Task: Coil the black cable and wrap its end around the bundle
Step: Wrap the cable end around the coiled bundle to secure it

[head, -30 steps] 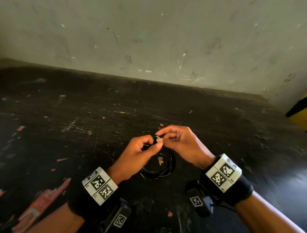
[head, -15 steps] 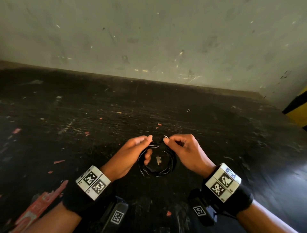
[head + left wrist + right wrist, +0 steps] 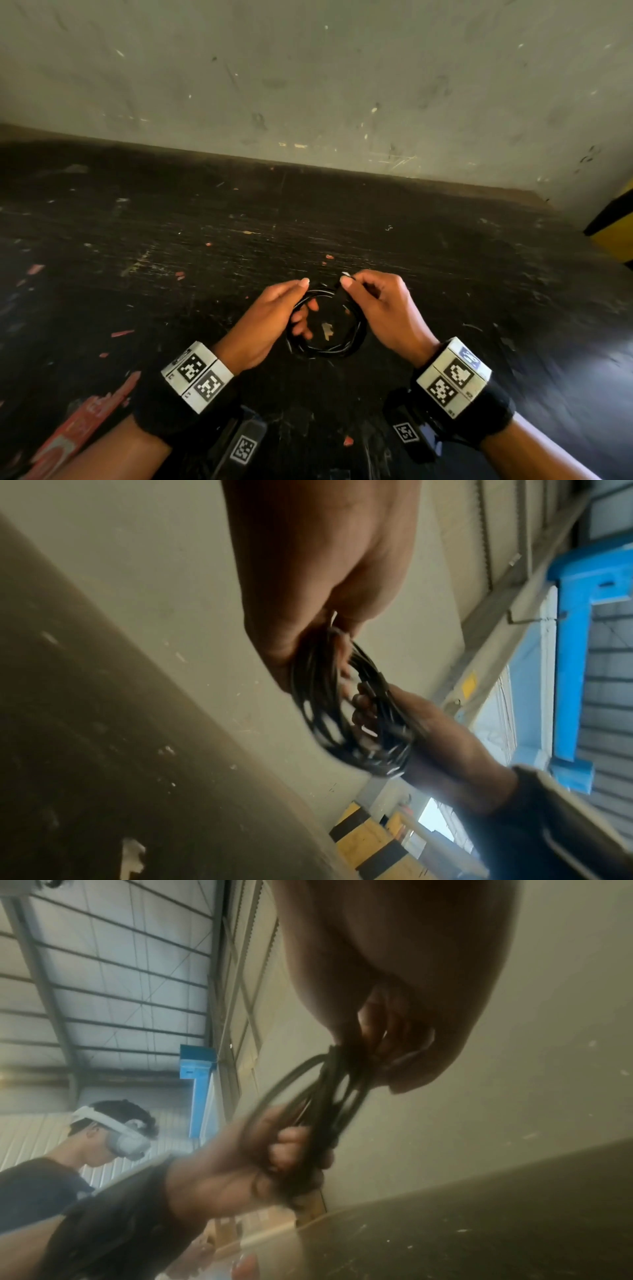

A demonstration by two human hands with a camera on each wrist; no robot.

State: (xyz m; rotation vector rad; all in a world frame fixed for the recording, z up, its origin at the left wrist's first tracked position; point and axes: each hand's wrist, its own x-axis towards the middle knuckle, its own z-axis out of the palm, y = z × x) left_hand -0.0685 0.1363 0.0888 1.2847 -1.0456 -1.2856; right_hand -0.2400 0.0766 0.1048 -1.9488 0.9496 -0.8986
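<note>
- The thin black cable [image 3: 327, 337], wound into a round bundle of several loops, is held between both hands above the near middle of the dark scuffed tabletop [image 3: 205, 260]
- The tabletop is flecked with red and pale chips; a scratched grey-green wall [image 3: 308, 78] rises at its far edge, and a yellow-and-black striped post [image 3: 616, 222] stands at the far right
- The left hand [image 3: 270, 322] grips the bundle's left side, fingers curled through the loops
- The right hand [image 3: 380, 308] pinches the cable's end at the bundle's far right, thumb against curled fingers
- Both wrists wear black bands with white marker blocks [image 3: 197, 375]
</note>
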